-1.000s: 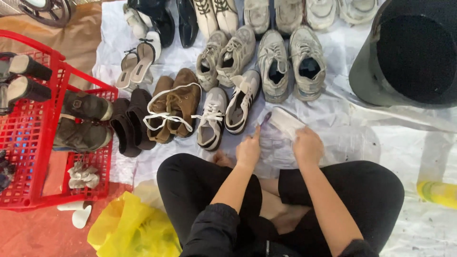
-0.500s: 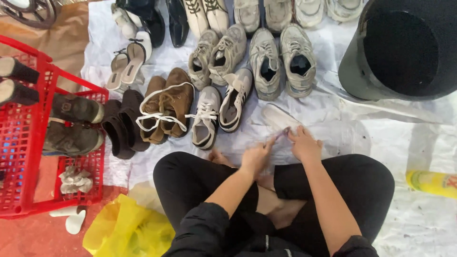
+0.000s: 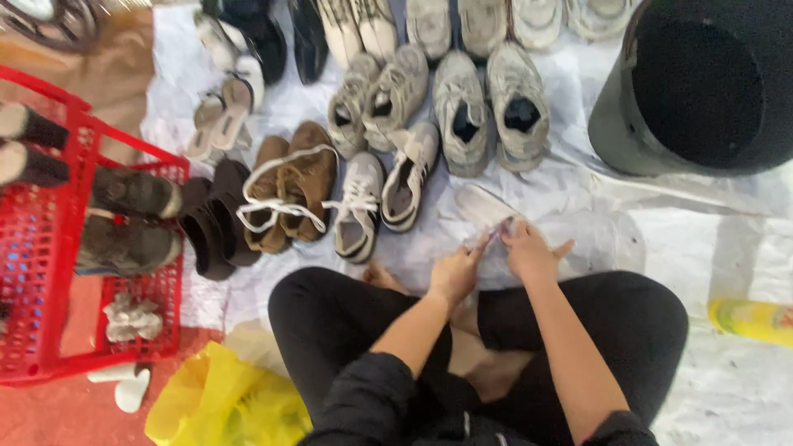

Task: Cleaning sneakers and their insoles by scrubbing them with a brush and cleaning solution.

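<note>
Your left hand point(image 3: 454, 272) and right hand point(image 3: 529, 252) meet just above your crossed legs, both pinching the near edge of a clear plastic bag point(image 3: 578, 239) that lies on the white sheet point(image 3: 727, 248) in front of you. The fingers point(image 3: 481, 242) of the left hand are closed together on the plastic at its rim; the right hand's thumb and forefinger also seem clamped on it, with the remaining fingers spread loosely over the bag. A pale insole point(image 3: 483, 205) lies flat just beyond your hands, touching or just under the bag's far edge; I cannot tell which.

The plastic is thin and slack, so it could slip from a light pinch or tear if you pull the two hands apart sharply. Both grips sit close together, which leaves most of the bag unsupported and likely to fold on itself. The white sneakers point(image 3: 380, 194) stand near your left hand, and a wide sweep could knock them over. The black tub point(image 3: 702, 91) stands well apart to the right, as does the yellow bottle point(image 3: 756, 320).
</note>
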